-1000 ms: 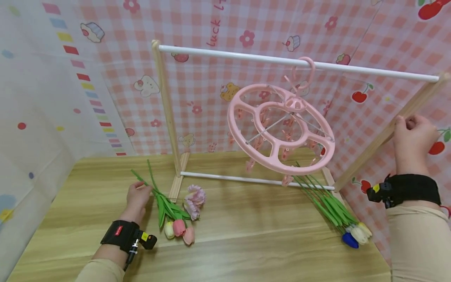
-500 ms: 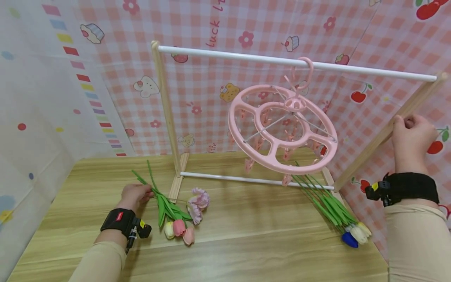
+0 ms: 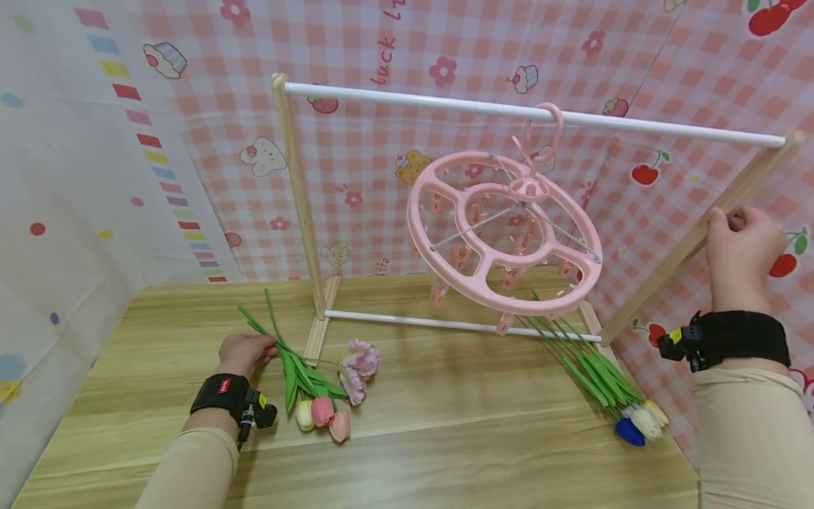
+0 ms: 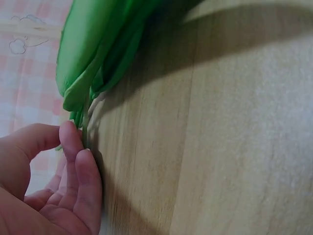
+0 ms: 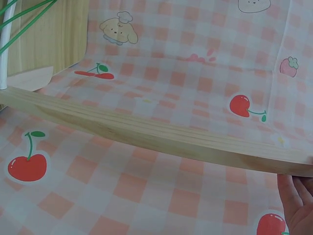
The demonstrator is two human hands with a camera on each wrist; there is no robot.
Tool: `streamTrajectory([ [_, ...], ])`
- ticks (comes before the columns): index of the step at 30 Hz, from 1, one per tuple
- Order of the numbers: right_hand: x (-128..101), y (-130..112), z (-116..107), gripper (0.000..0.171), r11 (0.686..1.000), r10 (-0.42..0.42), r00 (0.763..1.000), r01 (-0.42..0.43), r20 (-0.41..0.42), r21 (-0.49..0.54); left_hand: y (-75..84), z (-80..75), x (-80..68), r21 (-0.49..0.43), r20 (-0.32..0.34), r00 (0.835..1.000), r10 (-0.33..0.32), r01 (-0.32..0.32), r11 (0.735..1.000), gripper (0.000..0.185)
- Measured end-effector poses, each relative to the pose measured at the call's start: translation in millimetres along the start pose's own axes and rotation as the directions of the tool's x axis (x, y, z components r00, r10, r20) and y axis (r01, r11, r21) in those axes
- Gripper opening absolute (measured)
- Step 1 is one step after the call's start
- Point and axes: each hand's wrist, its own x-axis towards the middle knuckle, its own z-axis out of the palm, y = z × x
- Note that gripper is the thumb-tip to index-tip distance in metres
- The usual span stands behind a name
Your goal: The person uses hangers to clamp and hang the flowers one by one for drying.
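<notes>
Left hand (image 3: 243, 351) pinching the green stems of a tulip bunch (image 3: 313, 396) lying on the wooden counter (image 3: 445, 424), right hand (image 3: 740, 244) curled around the rack's slanted wooden post (image 3: 674, 261), pink round clip hanger (image 3: 502, 233) hooked on the white rail (image 3: 445, 104)

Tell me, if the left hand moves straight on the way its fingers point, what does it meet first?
The left hand already pinches the green stems of the tulip bunch. Going on, it would probably meet the rack's wooden foot first, though depth is unclear.
</notes>
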Motion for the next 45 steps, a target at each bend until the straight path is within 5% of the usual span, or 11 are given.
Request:
streamTrajectory([
  [6, -1, 0, 0, 0.022, 1.0, -0.008, 1.0, 0.008, 0.001, -0.006, 4.5, -4.8, -4.4, -0.048, 0.031, 0.997, -0.07, 0.071, 0.996, 0.042],
  [12, -1, -2, 0, 0.036, 1.0, 0.0, 1.0, 0.0, 0.003, -0.002, 12.3, -5.9, -11.7, -0.134, 0.05, 0.995, -0.081, 0.087, 0.987, 0.033],
  [23, -2, -2, 0, 0.044, 1.0, 0.001, 1.0, -0.001, 0.006, -0.003, 39.2, 1.2, -44.3, -0.322, 0.139, 0.979, 0.15, -0.098, 0.941, 0.014],
  [36, 0, 0, 0, 0.043, 1.0, -0.009, 1.0, 0.009, 0.005, -0.011, 61.9, 14.2, -79.2, -0.321, 0.142, 0.907, 0.397, -0.337, 0.885, 0.016],
  [45, -1, 0, 0, 0.046, 1.0, -0.02, 1.0, 0.02, 0.0, -0.013, 77.1, 18.7, -109.1, -0.278, 0.153, 0.806, 0.572, -0.52, 0.808, 0.025],
])
